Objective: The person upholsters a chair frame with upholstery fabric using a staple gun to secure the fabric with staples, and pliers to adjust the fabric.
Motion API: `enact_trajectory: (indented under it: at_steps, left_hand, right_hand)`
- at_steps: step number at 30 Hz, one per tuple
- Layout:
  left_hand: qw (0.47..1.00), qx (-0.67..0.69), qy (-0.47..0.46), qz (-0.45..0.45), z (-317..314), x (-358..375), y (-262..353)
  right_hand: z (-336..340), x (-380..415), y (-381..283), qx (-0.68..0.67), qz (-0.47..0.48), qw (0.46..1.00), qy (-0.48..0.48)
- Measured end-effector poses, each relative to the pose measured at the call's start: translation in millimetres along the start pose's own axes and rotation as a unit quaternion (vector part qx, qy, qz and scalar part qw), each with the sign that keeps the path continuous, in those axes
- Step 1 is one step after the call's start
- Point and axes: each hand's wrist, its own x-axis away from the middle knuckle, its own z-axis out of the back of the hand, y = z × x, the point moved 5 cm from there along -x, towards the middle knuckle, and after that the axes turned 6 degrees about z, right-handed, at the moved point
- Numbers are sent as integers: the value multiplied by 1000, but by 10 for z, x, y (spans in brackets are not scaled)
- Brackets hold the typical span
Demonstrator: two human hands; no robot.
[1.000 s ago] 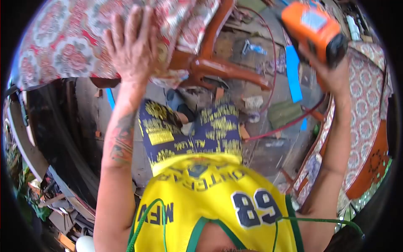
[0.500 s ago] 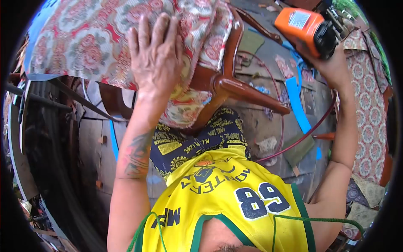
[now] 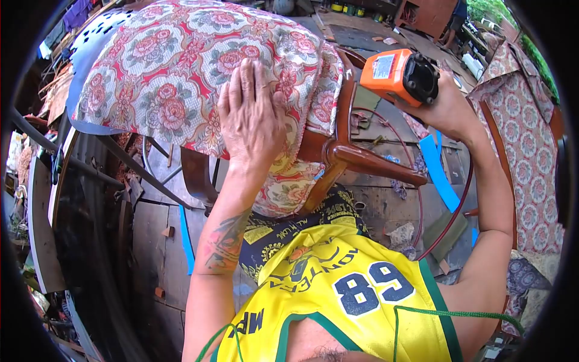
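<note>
- We've got the red-and-cream, rose-patterned woven cloth [image 3: 181, 72] spread over a broad curved surface; uneven pressure could ruck it, especially at the overlapping right edge.
- Beside that edge, here's the glossy reddish-brown wooden frame [image 3: 374, 161], leg jutting sideways: a careless knock could scuff its finish.
- Down near our side loops the thin dark-red hose [image 3: 462, 204]; a snag there could pull something askew.
- Up right, the orange-and-black handheld tool [image 3: 395, 75] hangs apart from the cloth; a loose wrist could swing it into the frame.
- Our right hand [image 3: 452, 108] curls round its grip; we can't tell whether a finger sits on any trigger.
- Our left hand [image 3: 250, 123] lies palm down, fingers straight and close together; sliding would drag the cloth, and those fingers are exposed.
</note>
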Motion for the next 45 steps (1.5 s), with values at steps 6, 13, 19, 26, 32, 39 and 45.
enact_trajectory:
  at_steps: [6, 13, 19, 26, 32, 39, 45]
  left_hand:
    - [996, -75, -7, -54, 40, -143, -40]
    - [994, -66, -75, -54, 21, -259, -170]
    - [985, -110, -65, -119, 36, -551, -382]
    - [982, -64, -103, -146, 150, -179, -206]
    - [985, -49, -93, -138, 159, -94, -166]
    - [990, -57, -69, -110, 133, -51, -91]
    - [989, -51, -88, -107, 164, -42, -81]
  right_hand:
    - [-214, -93, 36, -9, 21, 1000, -14]
    - [-220, -132, 103, -97, 23, 995, 0]
    - [-291, -97, 96, -82, 80, 992, 54]
    - [-322, -168, 174, -104, 98, 989, 42]
    - [-338, -273, 166, -139, 109, 983, 47]
    - [-376, -498, 18, -182, 132, 974, 21]
    - [-392, -714, -24, -235, -6, 966, -109]
